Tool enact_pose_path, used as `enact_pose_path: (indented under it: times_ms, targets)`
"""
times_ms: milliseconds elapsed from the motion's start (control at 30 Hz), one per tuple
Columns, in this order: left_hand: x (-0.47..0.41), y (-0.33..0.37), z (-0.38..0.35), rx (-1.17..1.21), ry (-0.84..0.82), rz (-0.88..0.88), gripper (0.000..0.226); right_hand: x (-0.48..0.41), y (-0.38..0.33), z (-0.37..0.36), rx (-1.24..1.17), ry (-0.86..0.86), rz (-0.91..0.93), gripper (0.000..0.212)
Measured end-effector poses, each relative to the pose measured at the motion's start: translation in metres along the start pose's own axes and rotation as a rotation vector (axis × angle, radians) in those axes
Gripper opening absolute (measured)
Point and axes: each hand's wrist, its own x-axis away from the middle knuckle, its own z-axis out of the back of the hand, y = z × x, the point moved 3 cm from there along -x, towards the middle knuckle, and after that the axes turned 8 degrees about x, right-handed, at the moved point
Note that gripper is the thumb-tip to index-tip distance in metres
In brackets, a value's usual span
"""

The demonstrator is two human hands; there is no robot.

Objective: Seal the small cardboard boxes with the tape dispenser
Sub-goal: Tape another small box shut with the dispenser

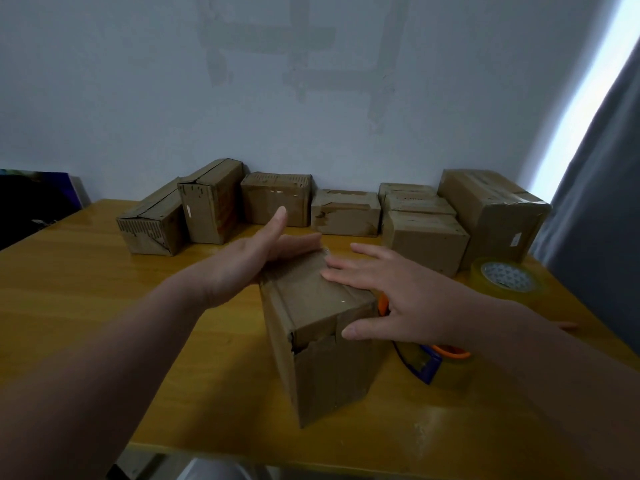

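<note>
**Head view**

- Small cardboard box [322, 341]: brown and worn. It stands on the yellow wooden bench [104, 306], centre of view, near the front edge. The top flaps are folded down, and the near end is torn along the flap seam.
- Left hand [256, 261]: grip open, fingers straight and together, thumb raised. The palm lies against the far left side of the box at its top edge. It holds nothing.
- Right hand [405, 296]: grip open, fingers spread and straight. The fingertips rest on the top face of the box and the thumb sits at its near right top edge. Nothing is enclosed.
- Tape dispenser [427, 363]: blue frame with orange parts. It lies on the bench just beside the right side of the box, partly hidden beneath the right hand and wrist. Whether the hand touches it cannot be told.
- Roll of clear tape [507, 277]: lies flat on the bench at the right, just beside the back boxes.
- Row of cardboard boxes [277, 199]: ranged along the back of the bench against the wall [311, 81], well apart from the hands. Several show bare corrugation. Whether the ones towards the right are stacked cannot be told.
- Larger box [491, 216]: at the right end of the row.
- Grey curtain [599, 202]: at the right edge, with a bright strip of light beside it.
- Dark object [31, 202]: at the left edge, kind not discernible.
</note>
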Motion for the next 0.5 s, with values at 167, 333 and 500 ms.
enact_pose_path:
  times_ms: [167,333,500]
  targets:
    - [0.0041,0.0014,-0.0063,-0.341,-0.089,-0.18,0.079,-0.0023,0.0015,-0.001,0.009,0.023,0.006,0.075]
    - [0.0017,-0.0014,-0.0039,-0.611,-0.131,-0.258,0.089,0.0017,0.0004,-0.0028,-0.031,0.106,-0.038,0.076]
    - [0.0051,0.0042,-0.0086,-0.768,-0.169,-0.156,0.092,0.0044,0.0001,-0.0069,-0.104,0.159,-0.076,0.083]
